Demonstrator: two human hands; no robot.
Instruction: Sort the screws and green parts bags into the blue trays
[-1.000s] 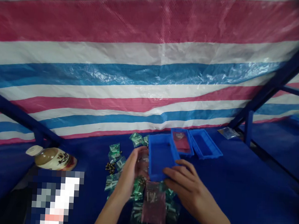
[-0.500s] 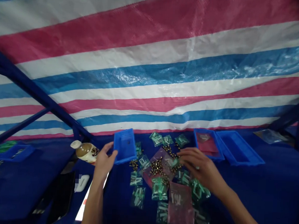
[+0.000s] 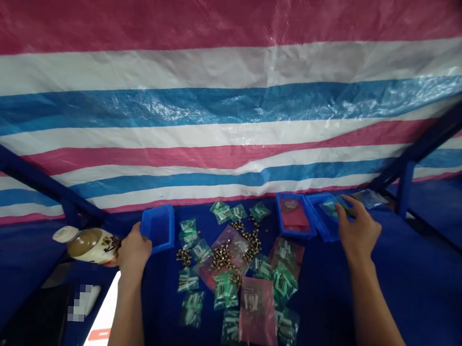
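Green-tinted plastic packet (image 3: 331,206), one: caught between thumb and fingers of the right hand (image 3: 357,228), that pinch all but closed, other fingers curled; positioned over the far part of the rightmost blue tray (image 3: 326,229), contact with its floor not discernible. Handling, as judged: light hold at the film's margin, packet level and low within the rims, wrist outside the right wall, so that neither film nor fingers snag. Left hand (image 3: 134,248), one: half curled, fingers at the left edge of a second blue tray (image 3: 162,226); whether it grips or merely touches cannot be told; steady, gentle contact would suit so light a tray. Next outward, middle blue tray (image 3: 277,215), just beside the rightmost one, with a red bag (image 3: 295,219) inside. Clear bag (image 3: 371,198), behind the right hand, by the far edge of the blue table (image 3: 320,312). Between the hands: brass-coloured small parts (image 3: 222,254), loose, best kept clear of the sleeve-less forearms; further green packets (image 3: 227,290) around them; pink bag (image 3: 258,311), toward the table's near edge. Labelled bottle (image 3: 91,244), lying beside the left hand.
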